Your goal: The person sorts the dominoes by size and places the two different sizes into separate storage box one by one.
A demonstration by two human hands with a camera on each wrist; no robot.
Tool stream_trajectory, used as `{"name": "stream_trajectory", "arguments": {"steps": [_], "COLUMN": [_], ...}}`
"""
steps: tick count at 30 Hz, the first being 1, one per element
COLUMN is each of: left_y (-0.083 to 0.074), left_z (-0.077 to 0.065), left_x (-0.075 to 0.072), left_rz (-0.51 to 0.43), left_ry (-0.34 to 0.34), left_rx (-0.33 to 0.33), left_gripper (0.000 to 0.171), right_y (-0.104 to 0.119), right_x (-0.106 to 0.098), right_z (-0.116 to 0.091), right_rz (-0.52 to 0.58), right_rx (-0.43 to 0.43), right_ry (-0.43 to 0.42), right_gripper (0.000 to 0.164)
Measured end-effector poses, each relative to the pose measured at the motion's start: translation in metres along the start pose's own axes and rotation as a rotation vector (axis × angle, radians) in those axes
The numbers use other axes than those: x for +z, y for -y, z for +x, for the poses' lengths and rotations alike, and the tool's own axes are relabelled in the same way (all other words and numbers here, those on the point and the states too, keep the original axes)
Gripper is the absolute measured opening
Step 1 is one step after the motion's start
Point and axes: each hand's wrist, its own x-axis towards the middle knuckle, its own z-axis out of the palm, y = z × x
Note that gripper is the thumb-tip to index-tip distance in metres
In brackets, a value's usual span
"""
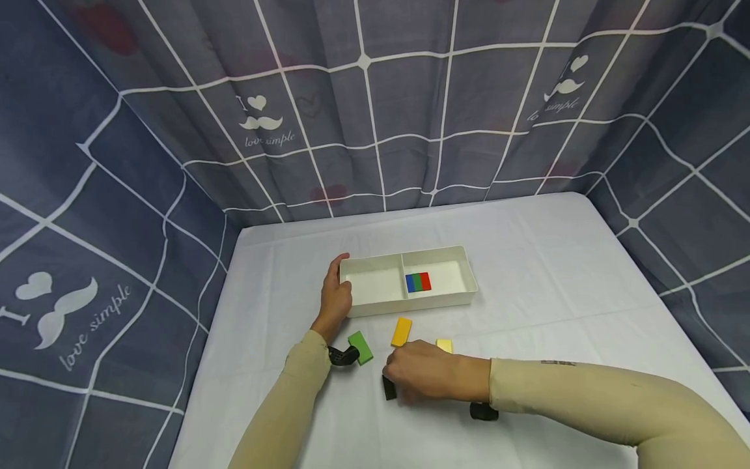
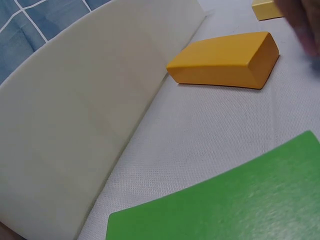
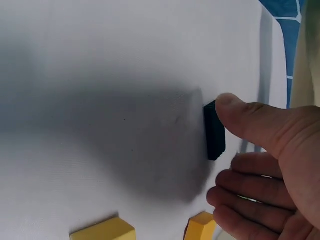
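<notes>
Nearest the table's near edge, which is cut off below the view, lies the black block (image 1: pixel 389 389), just left of my right hand (image 1: pixel 430 371) and a little to its near side. Its long axis runs roughly from the near edge to the far one, the far end leaning toward the far left corner. From my right wrist I see the thumb alongside one end of it and the fingers loosely bent toward the other, a gap between them; I cannot tell whether the thumb tip touches it. My right hand is clearly the nearer one to that block.

A bit farther on, toward the table's left edge, the green block (image 1: pixel 361 348) lies flat near my left wrist, tilted much like the black one. The pale yellow block (image 1: pixel 444 345) sits just beyond my right hand, and the orange-yellow block (image 1: pixel 401 331) lies between it and the green one, its far end leaning toward the far right corner.

Beyond these stands the white tray (image 1: pixel 410 305), long side roughly along the table's far edge. My left hand (image 1: pixel 335 303) grips its left end, thumb over the rim. In its right compartment, against the divider (image 1: pixel 403 273), blue (image 1: pixel 410 283), green (image 1: pixel 417 282) and red (image 1: pixel 426 281) pieces lie side by side. Past the far edge of the table (image 1: pixel 527 273) hangs a grey checked curtain (image 1: pixel 410 98).
</notes>
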Motion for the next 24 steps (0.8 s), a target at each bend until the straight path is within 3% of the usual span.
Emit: {"name": "stream_trajectory", "arguments": {"steps": [7, 12, 19, 24], "left_y": [-0.002, -0.002, -0.002, -0.001], "left_z": [-0.001, -0.002, -0.001, -0.001], "left_x": [0.0, 0.0, -0.001, -0.001], "left_rz": [-0.004, 0.008, 0.014, 0.013], "left_ry": [0.008, 0.007, 0.005, 0.007], "left_rx": [-0.007, -0.01, -0.003, -0.009], "left_gripper": [0.071, 0.07, 0.071, 0.071], "right_y": [0.004, 0.01, 0.014, 0.012], "right_x": [0.009, 0.013, 0.018, 0.017], "right_z": [0.009, 0.01, 0.01, 0.009], "right_rz": [-0.013, -0.082, -0.162, -0.139], "right_rx": [0.023, 0.017, -0.022, -0.034], "right_ry": [-0.03, -0.017, -0.089, -0.086], "right_gripper": [0.02, 0.022, 0.01, 0.008]}}
